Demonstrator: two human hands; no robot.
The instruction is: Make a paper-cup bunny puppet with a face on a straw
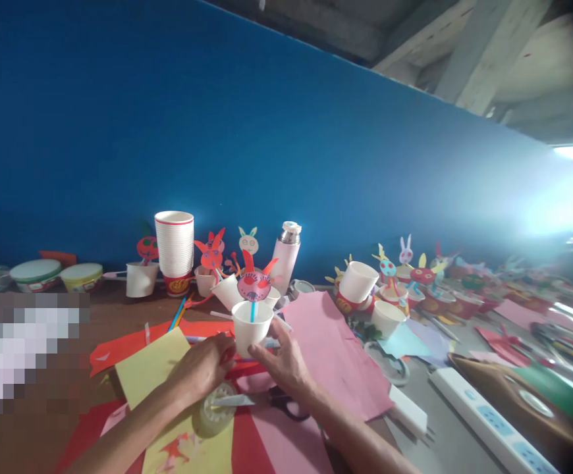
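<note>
In the head view a white paper cup point(252, 332) stands upright before me. A pink paper rabbit face point(253, 284) with red ears rises from it on a blue straw point(252, 311). My right hand point(286, 361) grips the cup from its right side, thumb in front. Close to the cup's left side is my left hand point(206, 362), fingers curled together in a pinch. A bit of red shows at its fingertips, too small to name. Below the hands lie a roll of tape point(217, 408) and scissors point(286, 403), on yellow paper point(192, 447) and pink paper.
Behind stand a stack of paper cups point(174, 243), a pink thermos point(286, 258) and several cups with paper rabbits point(211, 253). Pink paper sheets point(336, 355), a white plug adapter point(409, 411) and a power strip point(489, 421) lie to the right. Two round tubs point(35, 273) sit far left.
</note>
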